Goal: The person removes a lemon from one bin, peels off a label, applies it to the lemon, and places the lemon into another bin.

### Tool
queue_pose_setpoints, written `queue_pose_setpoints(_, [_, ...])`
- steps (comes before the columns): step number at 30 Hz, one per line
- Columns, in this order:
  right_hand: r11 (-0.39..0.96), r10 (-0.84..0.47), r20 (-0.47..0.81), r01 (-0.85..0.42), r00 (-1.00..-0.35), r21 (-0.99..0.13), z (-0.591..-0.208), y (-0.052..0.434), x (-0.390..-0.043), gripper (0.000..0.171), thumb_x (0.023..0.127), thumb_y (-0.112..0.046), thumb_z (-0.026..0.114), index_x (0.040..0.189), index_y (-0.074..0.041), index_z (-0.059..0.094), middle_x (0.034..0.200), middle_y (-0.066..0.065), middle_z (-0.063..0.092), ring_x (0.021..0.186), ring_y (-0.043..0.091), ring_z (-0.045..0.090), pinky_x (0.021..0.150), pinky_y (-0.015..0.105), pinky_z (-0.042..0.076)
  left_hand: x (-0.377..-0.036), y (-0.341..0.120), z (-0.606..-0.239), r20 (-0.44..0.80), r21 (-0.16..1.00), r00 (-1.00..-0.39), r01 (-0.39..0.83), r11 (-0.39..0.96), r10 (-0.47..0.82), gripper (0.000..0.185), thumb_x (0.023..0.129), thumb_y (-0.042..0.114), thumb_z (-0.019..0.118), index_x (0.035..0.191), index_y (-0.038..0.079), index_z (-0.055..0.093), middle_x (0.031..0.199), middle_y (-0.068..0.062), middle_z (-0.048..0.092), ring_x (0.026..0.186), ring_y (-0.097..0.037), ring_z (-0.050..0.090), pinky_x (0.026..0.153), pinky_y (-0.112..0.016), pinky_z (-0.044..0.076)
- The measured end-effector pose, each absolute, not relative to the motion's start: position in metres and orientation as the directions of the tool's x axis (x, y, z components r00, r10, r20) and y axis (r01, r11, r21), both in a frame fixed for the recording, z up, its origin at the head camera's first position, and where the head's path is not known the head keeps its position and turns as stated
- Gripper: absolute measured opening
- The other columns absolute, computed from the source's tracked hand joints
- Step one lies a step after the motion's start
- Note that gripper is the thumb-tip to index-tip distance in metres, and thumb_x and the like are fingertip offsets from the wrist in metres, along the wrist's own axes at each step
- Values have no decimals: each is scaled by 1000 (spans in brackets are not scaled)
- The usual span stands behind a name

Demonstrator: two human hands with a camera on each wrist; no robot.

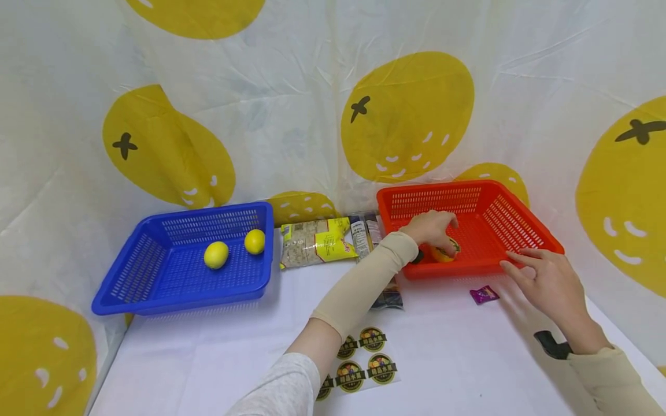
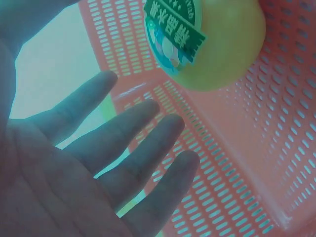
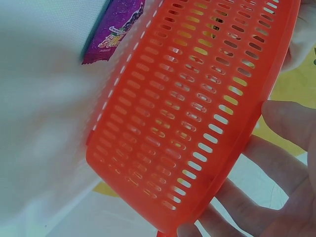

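Observation:
A red basket (image 1: 520, 231) stands at the right of the white table. My left hand (image 1: 432, 228) reaches into it, palm down and open (image 2: 143, 133), just over a yellow lemon (image 1: 446, 249) that carries a green sticker (image 2: 173, 24). The lemon (image 2: 232, 49) lies on the basket floor (image 2: 247, 163), free of the fingers. My right hand (image 1: 541, 277) is at the basket's near right corner, its straight fingers (image 3: 276, 168) resting against the outer wall (image 3: 187, 113).
A blue basket (image 1: 182, 300) at the left holds two lemons (image 1: 215, 255) (image 1: 254, 241). Snack packets (image 1: 314, 241) lie between the baskets. A purple candy wrapper (image 1: 484, 294) (image 3: 116, 32) lies before the red basket. A sticker sheet (image 1: 364, 358) lies near me. Printed cloth walls surround the table.

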State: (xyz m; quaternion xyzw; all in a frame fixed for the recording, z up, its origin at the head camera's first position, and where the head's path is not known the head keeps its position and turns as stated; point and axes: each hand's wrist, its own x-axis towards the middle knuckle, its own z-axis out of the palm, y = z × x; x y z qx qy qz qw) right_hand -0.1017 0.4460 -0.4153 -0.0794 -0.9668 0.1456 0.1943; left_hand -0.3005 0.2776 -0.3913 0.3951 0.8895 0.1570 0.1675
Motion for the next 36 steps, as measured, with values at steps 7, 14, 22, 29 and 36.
queue_pose_setpoints(7, [948,201,358,88,-912,-307,-415,447,-101,44,92,-28,74,120,5,71,126,38,62,119,57,48,92,71,42,-301,277,-386,-154,410,-617,670,618,772,63,78,48,87,132,34,57,126,16,63,103,-5,58,86,-23,52])
queue_pose_setpoints(14, [946,211,353,98,-912,-310,-415,446,-101,48,92,-33,75,121,5,70,126,38,62,118,57,48,88,70,45,-301,273,-377,-130,431,-617,670,604,776,60,80,50,84,132,36,57,131,18,60,108,-4,57,86,-22,52])
queue_pose_setpoints(22, [948,202,374,84,-905,-308,-418,449,-101,48,93,-36,73,120,4,71,126,37,63,118,55,51,87,69,45,-297,260,-362,-62,490,-600,678,548,798,56,82,50,83,130,35,59,135,18,59,122,-2,55,99,-20,50])
queue_pose_setpoints(29, [948,222,355,115,-908,-298,-419,446,-101,54,94,-42,70,125,2,69,130,39,58,119,56,47,86,73,45,-290,231,-357,2,498,-582,706,504,813,63,84,53,80,139,35,55,142,19,57,132,0,51,110,-19,44])
queue_pose_setpoints(36, [950,236,335,144,-912,-277,-420,445,-101,60,95,-45,69,131,2,64,132,40,54,119,58,45,84,73,46,-274,189,-362,60,439,-589,741,509,806,70,88,57,73,149,34,48,151,18,53,139,-4,48,117,-25,41])
